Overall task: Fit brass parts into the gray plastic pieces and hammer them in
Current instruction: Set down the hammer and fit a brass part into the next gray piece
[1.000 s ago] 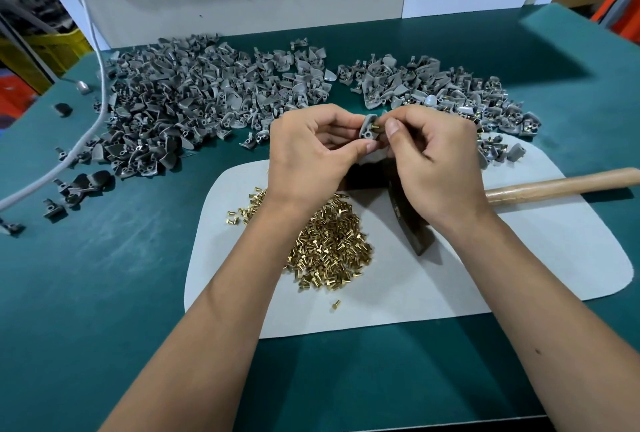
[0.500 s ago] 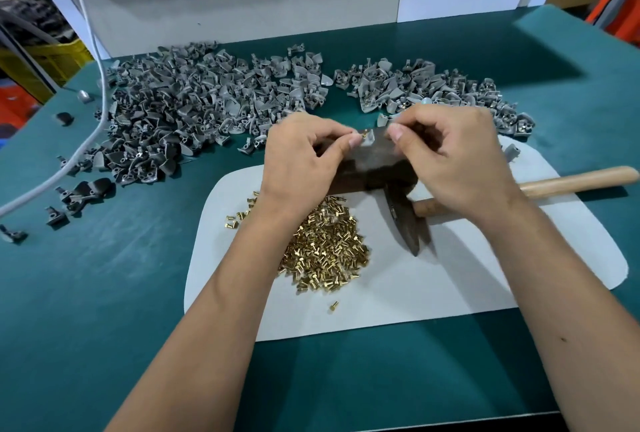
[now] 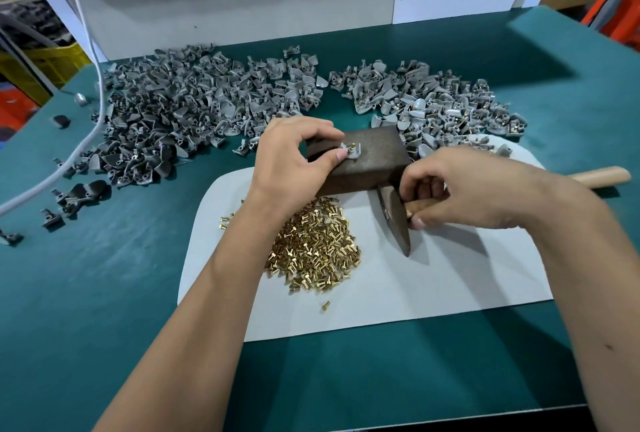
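- Brass is the material to track in the head view: one brass part stands upright in a gray plastic piece, which rests on top of the dark metal block.
- Your left hand steadies that piece; its fingertips pinch the piece's near edge against the block.
- Your right hand is curled around the wooden handle of the hammer, just behind the head. The head lies on the white mat; the hammer is not yet raised.
- Judged status of this piece: fitting is done, hammering is left.
- Stock remaining: a heap of loose brass parts lies on the mat beside your left wrist, and a large pile of gray pieces covers the green bench at the far left.
- Pile at far right: some pieces show brass, so they are probably finished. Much of the task appears to remain.
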{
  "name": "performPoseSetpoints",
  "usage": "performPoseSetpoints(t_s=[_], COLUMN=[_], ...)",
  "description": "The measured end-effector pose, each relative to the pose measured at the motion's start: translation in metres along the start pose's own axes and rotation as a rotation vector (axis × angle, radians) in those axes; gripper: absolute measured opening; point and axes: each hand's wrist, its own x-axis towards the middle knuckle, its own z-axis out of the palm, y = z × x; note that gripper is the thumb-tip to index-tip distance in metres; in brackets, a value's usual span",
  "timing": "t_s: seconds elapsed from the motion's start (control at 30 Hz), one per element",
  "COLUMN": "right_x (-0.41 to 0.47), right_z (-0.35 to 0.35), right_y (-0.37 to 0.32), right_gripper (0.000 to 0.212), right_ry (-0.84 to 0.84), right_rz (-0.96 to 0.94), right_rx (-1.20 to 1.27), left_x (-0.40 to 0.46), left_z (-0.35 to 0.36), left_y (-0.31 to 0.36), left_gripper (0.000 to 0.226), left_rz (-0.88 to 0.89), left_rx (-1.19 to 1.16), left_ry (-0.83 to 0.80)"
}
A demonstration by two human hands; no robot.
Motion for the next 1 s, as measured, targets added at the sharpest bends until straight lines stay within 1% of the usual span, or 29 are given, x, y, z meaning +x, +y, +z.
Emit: performPoseSetpoints(t_s=[0.07, 0.13, 0.17, 0.2, 0.27, 0.37, 0.43, 0.5, 0.53, 0.63, 0.67, 0.7, 0.77, 0.8, 0.83, 0.87, 0.97, 1.0], right_x=[-0.001, -0.005, -0.007, -0.009, -0.007, 0.008, 0.02, 0.027, 0.028, 0.026, 0.026, 0.027, 0.031, 0.031, 0.03, 0.029, 0.025, 0.024], right_z=[-0.003, -0.01, -0.014, -0.019, -0.027, -0.027, -0.022, -0.019, -0.02, -0.018, -0.014, -0.009, -0.001, -0.002, -0.007, -0.013, -0.019, -0.014], right_y=[-0.001, -0.002, -0.003, -0.006, -0.013, -0.029, -0.04, -0.045, -0.045, -0.048, -0.051, -0.052, -0.053, -0.053, -0.053, -0.053, -0.055, -0.057], right_gripper=[0.023, 0.019, 0.015, 0.012, 0.008, 0.022, 0.026, 0.022, 0.02, 0.026, 0.027, 0.026, 0.024, 0.024, 0.025, 0.025, 0.03, 0.03], right_ry=[-0.031, -0.05, -0.029, 0.018, 0.164, 0.431, 0.475, 0.483, 0.521, 0.754, 0.77, 0.718, 0.517, 0.462, 0.455, 0.486, 0.755, 0.762], right_rz=[-0.016, -0.05, -0.077, -0.107, -0.166, -0.158, -0.098, -0.062, -0.061, -0.106, -0.109, -0.087, 0.008, 0.044, 0.058, 0.052, -0.018, -0.028], right_rx=[-0.001, 0.136, 0.223, 0.29, 0.336, 0.195, 0.046, -0.05, -0.053, 0.057, 0.046, 0.01, -0.066, -0.095, -0.119, -0.134, -0.042, -0.037], left_x=[0.0, 0.001, 0.001, 0.001, 0.001, 0.001, 0.001, 0.001, 0.001, 0.0, 0.0, 0.0, 0.0, 0.0, 0.0, 0.0, 0.0, 0.0], left_z=[0.001, 0.002, 0.003, 0.003, 0.004, 0.003, 0.002, 0.001, 0.001, 0.0, 0.0, 0.0, 0.001, 0.0, 0.0, 0.0, 0.0, 0.0], left_y=[0.0, -0.001, -0.001, 0.0, 0.001, 0.003, 0.004, 0.005, 0.005, 0.006, 0.006, 0.006, 0.007, 0.007, 0.007, 0.007, 0.007, 0.007], left_gripper=[0.012, 0.009, 0.008, 0.008, 0.012, 0.016, 0.016, 0.013, 0.012, 0.013, 0.012, 0.012, 0.014, 0.014, 0.011, 0.009, 0.007, 0.007], left_rz=[-0.036, -0.065, -0.076, -0.086, -0.101, -0.1, -0.1, -0.106, -0.111, -0.137, -0.14, -0.139, -0.148, -0.157, -0.165, -0.17, -0.171, -0.171], left_rx=[-0.048, -0.092, -0.11, -0.126, -0.165, -0.206, -0.21, -0.2, -0.193, -0.194, -0.194, -0.189, -0.195, -0.199, -0.201, -0.201, -0.199, -0.204], left_ry=[-0.014, -0.035, -0.044, -0.053, -0.071, -0.094, -0.103, -0.109, -0.109, -0.093, -0.091, -0.092, -0.088, -0.087, -0.087, -0.089, -0.09, -0.086])
